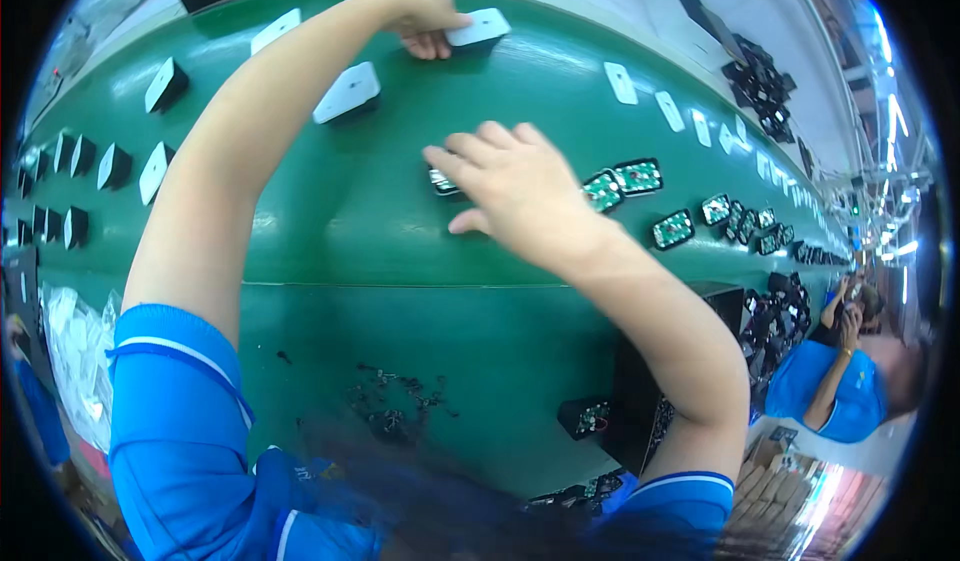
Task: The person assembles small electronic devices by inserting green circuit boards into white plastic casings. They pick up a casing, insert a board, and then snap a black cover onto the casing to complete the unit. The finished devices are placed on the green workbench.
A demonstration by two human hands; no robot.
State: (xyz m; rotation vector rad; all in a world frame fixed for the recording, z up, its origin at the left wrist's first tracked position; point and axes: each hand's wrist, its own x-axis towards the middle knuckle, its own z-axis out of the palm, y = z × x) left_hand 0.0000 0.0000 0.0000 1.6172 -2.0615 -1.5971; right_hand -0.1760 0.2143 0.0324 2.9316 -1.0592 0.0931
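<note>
At the far side of the green table, my left hand [425, 26] is closed on the near end of a white-topped black case [479, 27]. My right hand [520, 186] is over the middle of the table, palm down with fingers apart. A small black-rimmed unit [442, 181] lies partly under its fingers; whether they touch it I cannot tell. Right of that hand are two black housings with green circuit boards, one [603, 191] against another [638, 176]. Another white-topped case [349, 91] rests beyond my left forearm.
Several white-topped black cases [167, 86] stand along the left. White cover plates [620, 83] and more open housings [673, 229] run down the right. Small dark bits [400, 391] lie near me, by a black bin [640, 401]. Another person [835, 381] sits at right.
</note>
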